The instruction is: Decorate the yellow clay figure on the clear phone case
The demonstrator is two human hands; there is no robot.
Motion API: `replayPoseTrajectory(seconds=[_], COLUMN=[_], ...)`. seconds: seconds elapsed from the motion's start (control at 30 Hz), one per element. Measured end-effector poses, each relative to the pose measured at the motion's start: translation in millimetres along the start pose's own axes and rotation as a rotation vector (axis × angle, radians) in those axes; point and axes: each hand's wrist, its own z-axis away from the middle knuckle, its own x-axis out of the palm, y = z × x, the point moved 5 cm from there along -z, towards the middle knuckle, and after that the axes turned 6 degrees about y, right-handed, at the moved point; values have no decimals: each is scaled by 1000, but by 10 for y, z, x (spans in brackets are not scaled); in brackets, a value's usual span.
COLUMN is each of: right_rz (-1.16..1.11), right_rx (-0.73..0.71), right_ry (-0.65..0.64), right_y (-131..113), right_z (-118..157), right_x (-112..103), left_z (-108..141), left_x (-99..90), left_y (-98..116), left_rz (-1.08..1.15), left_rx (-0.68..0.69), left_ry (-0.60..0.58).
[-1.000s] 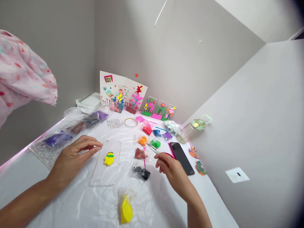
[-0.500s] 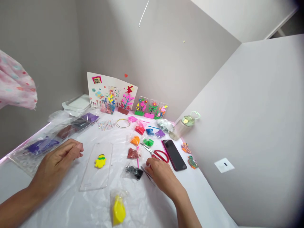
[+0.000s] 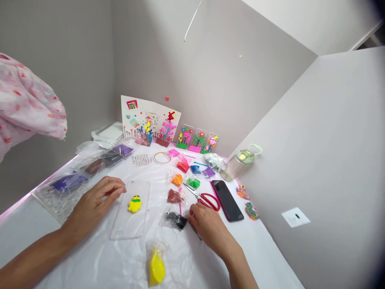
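A clear phone case lies flat on the white table cover, with a yellow clay figure with a green band on it. My left hand is at the case's upper left edge, thumb and fingertips close together; nothing shows between them. My right hand is closed over dark metal tweezers, beside the black clay packet and just below the red-handled scissors. A bag of yellow clay lies in front of the case.
Behind are brown, orange, green and other clay packets, a phone and a bottle. Plastic bags lie at left. Decorated cards stand at the wall; pink patterned cloth hangs upper left.
My left hand has moved right to the edge of the case, its fingers reaching further out. My right hand has closed lower over the tweezers. The whole view has shifted slightly.
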Motion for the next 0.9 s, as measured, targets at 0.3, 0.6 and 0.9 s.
replayPoseTrajectory(seconds=[0.3,0.6,0.9], right_rz=[17,17,32], right_rx=[-6,-4,-15], right_ry=[9,9,16], right_y=[-36,-34,-37], right_z=[1,12,19], right_x=[-24,-30,-37], left_z=[68,24,55], left_x=[18,-187,-168], left_y=[81,22,-3], left_rz=[7,12,-44], left_rx=[20,-66,-68], left_ry=[-21,210,118])
